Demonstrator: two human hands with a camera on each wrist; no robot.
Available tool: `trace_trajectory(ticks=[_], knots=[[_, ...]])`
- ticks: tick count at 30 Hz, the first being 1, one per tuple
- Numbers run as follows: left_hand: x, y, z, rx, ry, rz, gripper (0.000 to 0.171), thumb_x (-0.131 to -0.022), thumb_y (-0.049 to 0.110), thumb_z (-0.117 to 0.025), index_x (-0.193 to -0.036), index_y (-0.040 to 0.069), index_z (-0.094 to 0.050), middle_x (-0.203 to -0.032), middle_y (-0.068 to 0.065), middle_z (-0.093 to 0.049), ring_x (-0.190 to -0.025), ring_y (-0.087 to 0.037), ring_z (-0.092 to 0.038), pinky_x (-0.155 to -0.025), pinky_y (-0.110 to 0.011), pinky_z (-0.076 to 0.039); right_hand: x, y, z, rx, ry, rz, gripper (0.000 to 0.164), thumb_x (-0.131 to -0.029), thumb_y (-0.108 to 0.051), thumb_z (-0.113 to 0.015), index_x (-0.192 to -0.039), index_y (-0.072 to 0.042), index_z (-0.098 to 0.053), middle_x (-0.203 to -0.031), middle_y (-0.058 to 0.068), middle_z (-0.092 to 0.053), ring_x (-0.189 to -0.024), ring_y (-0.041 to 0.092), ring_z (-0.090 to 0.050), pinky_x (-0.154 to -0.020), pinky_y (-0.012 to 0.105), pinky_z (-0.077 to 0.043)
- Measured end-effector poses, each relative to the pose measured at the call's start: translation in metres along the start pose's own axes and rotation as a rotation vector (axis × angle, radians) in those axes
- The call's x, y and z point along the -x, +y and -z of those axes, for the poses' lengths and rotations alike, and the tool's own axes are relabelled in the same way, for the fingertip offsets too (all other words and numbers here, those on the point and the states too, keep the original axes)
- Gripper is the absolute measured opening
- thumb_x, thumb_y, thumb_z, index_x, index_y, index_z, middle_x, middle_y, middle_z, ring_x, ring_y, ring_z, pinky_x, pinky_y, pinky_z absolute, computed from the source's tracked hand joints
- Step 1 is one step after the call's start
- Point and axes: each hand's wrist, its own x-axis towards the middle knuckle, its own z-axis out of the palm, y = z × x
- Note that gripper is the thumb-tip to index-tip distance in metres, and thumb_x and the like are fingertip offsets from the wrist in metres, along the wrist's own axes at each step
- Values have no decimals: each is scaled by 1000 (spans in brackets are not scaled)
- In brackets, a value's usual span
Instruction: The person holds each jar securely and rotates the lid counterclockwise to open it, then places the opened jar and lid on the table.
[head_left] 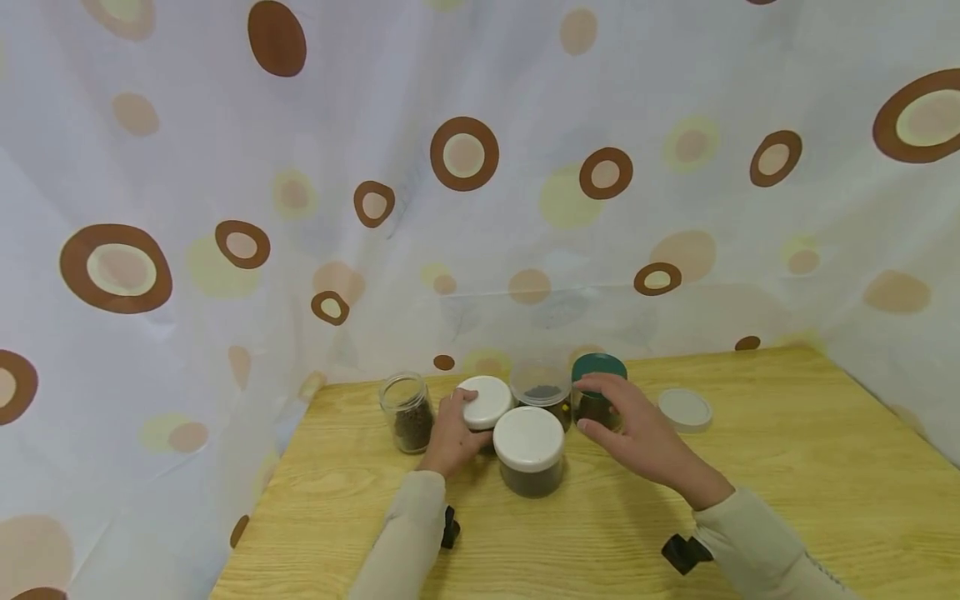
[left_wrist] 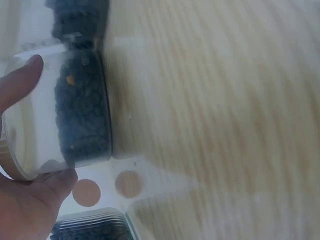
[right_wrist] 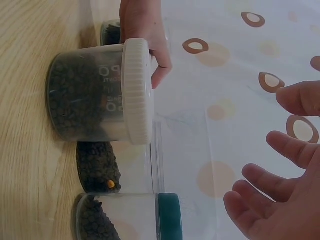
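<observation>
Clock centre: clear squat jar with white lid, dark contents, on pale wood-grain table. Judged partway along: 3 jars lidded, 1 uncapped, namely the clear cylindrical jar at 10 o'clock. Clear jar at 12 o'clock: capping cannot be told. Loose pale round lid, 2 o'clock.
Left hand: grip clamped around second white-lidded clear jar, 11 o'clock. Right hand: grip fingers spread apart, holding nothing, near clear green-lidded jar, 1 o'clock.

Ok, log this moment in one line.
left hand: grips rear white-lidded jar | right hand: empty, near green-lidded jar | loose lid: on table
</observation>
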Motion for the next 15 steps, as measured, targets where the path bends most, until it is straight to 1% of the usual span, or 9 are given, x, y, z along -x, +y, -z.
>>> trace_trajectory(ticks=[2,4,7,9,12,15], knots=[[0,0,0,20,9,-13,69,-78,25,-85,-134,9,-49,-135,-25,-48,-121,-39,-54,-102,-52,-47,0,1,0,2,-2,-3,46,-97,-20,-63,-140,-8,-51,-148,18,-46,-133,40,-47,-93,53,-50],[-1,1,1,51,23,-8,70,-78,24,-85,-135,7,-49,-137,-24,-48,-124,-39,-53,-104,-52,-46,1,2,1,4,-7,-5,46,-98,-21,-63,-140,-8,-51,-148,18,-47,-133,40,-48,-93,52,-50],[-2,3,4,104,64,25,71,-77,24,-85,-137,8,-49,-140,-23,-49,-125,-38,-54,-103,-52,-47,2,4,2,1,-15,-10,44,-98,-19,-62,-138,-7,-52,-147,19,-47,-132,39,-48,-91,49,-49],[-4,8,9,145,96,45,73,-77,26,-86,-137,8,-50,-141,-21,-50,-127,-37,-54,-103,-52,-47,4,6,3,-9,-20,-15,43,-98,-18,-62,-138,-6,-52,-147,19,-47,-132,39,-48,-90,47,-49],[-7,17,18,169,132,27,74,-76,30,-86,-137,11,-50,-141,-19,-51,-125,-36,-54,-101,-53,-48,5,8,4,-43,-24,-22,41,-99,-17,-60,-137,-6,-52,-147,19,-47,-132,39,-48,-91,46,-49],[-11,25,26,150,167,-11,74,-74,34,-86,-136,13,-50,-138,-18,-51,-122,-36,-55,-98,-53,-49,6,8,4,-79,-23,-30,41,-99,-17,-60,-138,-6,-51,-147,19,-47,-134,39,-47,-93,50,-48]])
